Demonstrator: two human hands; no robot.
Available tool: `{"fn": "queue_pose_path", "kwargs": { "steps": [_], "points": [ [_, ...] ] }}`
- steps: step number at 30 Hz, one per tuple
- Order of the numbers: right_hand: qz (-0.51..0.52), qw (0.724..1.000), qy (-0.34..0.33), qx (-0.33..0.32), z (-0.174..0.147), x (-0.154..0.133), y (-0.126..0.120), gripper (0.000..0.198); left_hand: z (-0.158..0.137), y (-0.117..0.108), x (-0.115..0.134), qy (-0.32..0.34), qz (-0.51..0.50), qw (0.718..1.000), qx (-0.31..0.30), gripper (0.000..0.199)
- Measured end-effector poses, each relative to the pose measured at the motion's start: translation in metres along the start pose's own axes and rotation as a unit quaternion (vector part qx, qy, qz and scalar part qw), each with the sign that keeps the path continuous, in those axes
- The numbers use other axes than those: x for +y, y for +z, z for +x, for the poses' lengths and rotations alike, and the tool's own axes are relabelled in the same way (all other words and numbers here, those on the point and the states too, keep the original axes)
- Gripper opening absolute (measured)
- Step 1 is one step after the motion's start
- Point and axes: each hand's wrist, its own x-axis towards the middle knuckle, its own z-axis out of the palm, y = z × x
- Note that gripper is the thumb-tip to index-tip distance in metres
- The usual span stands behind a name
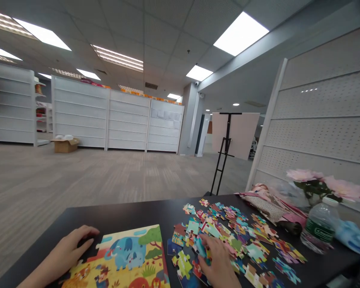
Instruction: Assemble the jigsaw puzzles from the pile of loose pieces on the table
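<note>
While L hand (76,245), unclenched, flanks puzzle (129,256) — R hand (216,260), opp. side, pinches teal pc (201,248).

From puzzle board (129,256): bare black table (117,215) at 12 o'clock, passable. Loose pieces (220,230) clutter 2–3 o'clock, blocking low passage. Farther out, same side: bottle (320,229), cloth bundle (264,205) obstruct.

Picture puzzle (129,256): bottom centre, before you; printed card by its look, smooth, low sheen.
Loose pieces (222,232): lower right of centre; same printed card, smooth-faced.
Tabletop (132,212): you face a smooth, dark, satin surface.
Bottle (319,226): lower right; clear plastic, glossy.
Bundle (264,206): left of the bottle; patterned cloth, matt.
Carton (65,145): left of your frame; cardboard, matt.
Floor (117,172): carpet-like, matt, streaked.
</note>
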Motion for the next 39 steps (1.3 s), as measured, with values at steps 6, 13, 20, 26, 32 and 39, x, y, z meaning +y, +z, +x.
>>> {"fn": "queue_pose_path", "kwargs": {
  "steps": [6, 13, 20, 26, 32, 39],
  "points": [
    [-0.037, 0.998, -0.004, -0.049, 0.016, -0.006, -0.016, 0.03, 0.001, 0.001, -0.002, 0.005, 0.007, 1.0, 0.004, 0.031],
    [-0.028, 0.992, -0.074, -0.101, 0.055, -0.018, -0.014, 0.048, 0.0, -0.001, 0.002, 0.0, 0.003, 1.0, 0.006, 0.031],
    [-0.014, 0.984, -0.063, -0.167, 0.103, 0.019, -0.012, 0.041, 0.0, -0.003, 0.008, -0.006, -0.008, 1.0, 0.004, 0.03],
    [-0.02, 0.989, -0.063, -0.128, 0.094, 0.02, -0.01, 0.035, 0.0, 0.001, -0.008, -0.014, -0.017, 1.0, -0.006, 0.033],
    [0.044, 0.958, -0.068, -0.274, 0.084, 0.003, -0.013, 0.063, 0.001, 0.001, -0.018, -0.018, -0.009, 1.0, -0.018, 0.035],
    [0.058, 0.951, -0.041, -0.302, 0.083, 0.007, -0.02, 0.09, 0.0, 0.002, -0.027, 0.0, 0.002, 1.0, -0.011, 0.039]
  ]
}}
